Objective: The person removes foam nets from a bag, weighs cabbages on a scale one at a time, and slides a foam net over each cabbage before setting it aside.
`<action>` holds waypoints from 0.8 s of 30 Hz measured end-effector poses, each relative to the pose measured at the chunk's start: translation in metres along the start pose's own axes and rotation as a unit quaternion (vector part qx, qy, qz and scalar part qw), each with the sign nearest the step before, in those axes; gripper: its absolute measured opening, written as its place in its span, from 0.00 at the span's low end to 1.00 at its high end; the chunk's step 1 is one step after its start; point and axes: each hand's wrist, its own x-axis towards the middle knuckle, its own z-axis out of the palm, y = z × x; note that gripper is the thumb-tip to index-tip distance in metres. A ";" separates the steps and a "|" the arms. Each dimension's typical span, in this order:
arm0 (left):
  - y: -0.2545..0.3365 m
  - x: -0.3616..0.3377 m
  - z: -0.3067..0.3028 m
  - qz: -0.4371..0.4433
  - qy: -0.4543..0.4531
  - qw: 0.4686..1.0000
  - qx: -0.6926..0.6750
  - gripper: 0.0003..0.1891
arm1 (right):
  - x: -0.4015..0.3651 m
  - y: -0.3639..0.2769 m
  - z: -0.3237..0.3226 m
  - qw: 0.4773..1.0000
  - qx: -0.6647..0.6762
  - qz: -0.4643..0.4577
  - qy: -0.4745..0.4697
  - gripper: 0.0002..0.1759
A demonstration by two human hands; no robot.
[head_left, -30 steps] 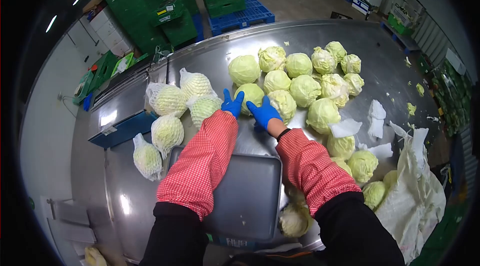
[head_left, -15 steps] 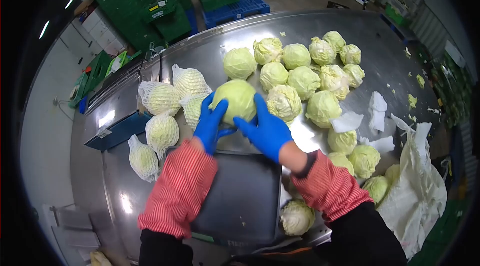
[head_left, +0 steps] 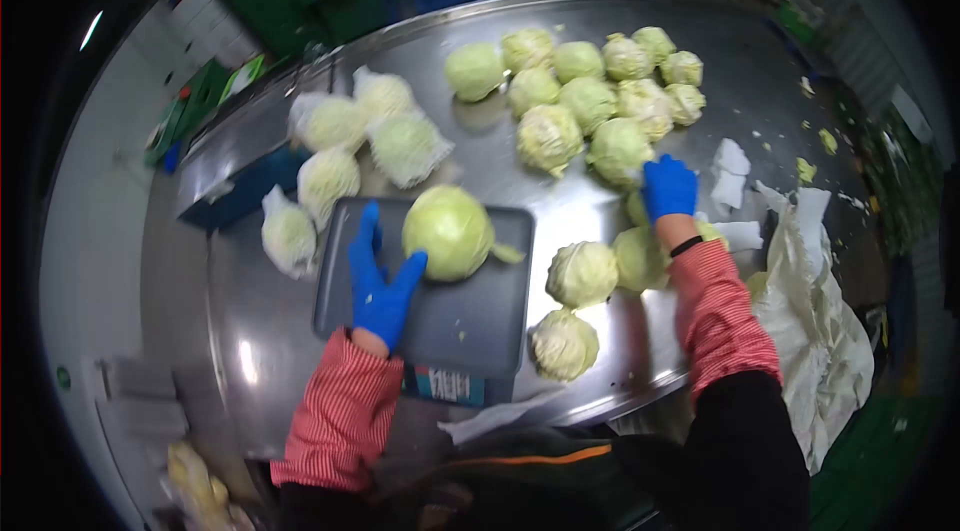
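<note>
On the dark grey tray [head_left: 450, 331] rests a pale green cabbage [head_left: 448, 233], with a loose leaf end sticking out at its right. My left hand [head_left: 380, 281], in a blue glove, is at the cabbage's left side with fingers spread and thumb close to or touching it. Off to the right, my gloved right hand [head_left: 670, 189] reaches down among the cabbages, near a large cabbage [head_left: 620, 151]. Its fingers look curled in, and whatever they hold is hidden beneath the hand. White foam pieces [head_left: 730, 174] lie just right of it.
Several cabbages in white foam nets [head_left: 408, 146] stand at the left, by a metal box [head_left: 240, 186]. Bare cabbages [head_left: 585, 103] crowd the back of the steel table [head_left: 470, 161]. A white sack [head_left: 820, 331] hangs at the right edge. A panel [head_left: 448, 386] shows at the tray's front.
The cabbage both hands held above the tray now sits on it. My left hand has opened beside it. My right hand has moved right, to where a white foam piece lay. The view has shifted.
</note>
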 end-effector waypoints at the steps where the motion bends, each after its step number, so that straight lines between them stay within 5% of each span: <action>1: 0.018 -0.001 -0.009 0.026 0.015 0.999 -0.025 0.42 | -0.004 0.003 -0.014 0.999 0.033 -0.017 0.018 0.04; 4: 0.063 0.008 -0.017 0.115 -0.034 0.988 -0.094 0.41 | -0.018 -0.026 -0.102 0.943 0.302 -0.080 0.113 0.11; 6: 0.093 0.014 -0.007 0.178 -0.154 0.968 -0.087 0.41 | -0.032 -0.052 -0.165 0.815 0.576 -0.044 0.043 0.17; 8: 0.120 0.007 0.006 0.160 -0.219 0.948 -0.167 0.34 | -0.036 -0.072 -0.210 0.622 0.781 -0.041 -0.035 0.20; 10: 0.135 0.015 0.005 0.009 -0.310 0.927 -0.211 0.26 | -0.033 -0.083 -0.240 0.581 0.811 -0.075 -0.012 0.21; 11: 0.147 0.012 -0.003 0.023 -0.271 0.951 -0.145 0.20 | -0.030 -0.085 -0.239 0.619 0.780 -0.091 0.011 0.19; 14: 0.120 0.017 -0.006 -0.074 -0.320 0.901 -0.283 0.19 | -0.034 -0.103 -0.226 0.639 0.768 -0.034 -0.020 0.16; 17: 0.105 0.001 -0.017 -0.261 -0.314 0.760 -0.505 0.20 | -0.041 -0.130 -0.213 0.697 0.716 -0.038 0.009 0.14; 20: 0.090 -0.003 -0.038 -0.318 -0.400 0.615 -0.600 0.22 | -0.043 -0.146 -0.222 0.757 0.644 -0.094 0.064 0.10; 22: 0.093 -0.010 -0.055 -0.364 -0.347 0.625 -0.597 0.23 | -0.036 -0.153 -0.229 0.787 0.586 -0.142 0.128 0.09; 23: 0.090 -0.007 -0.064 -0.362 -0.376 0.613 -0.593 0.23 | -0.026 -0.161 -0.228 0.741 0.600 -0.189 0.235 0.10; 24: 0.085 -0.004 -0.074 -0.358 -0.404 0.602 -0.588 0.22 | -0.026 -0.164 -0.244 0.737 0.612 -0.179 0.222 0.14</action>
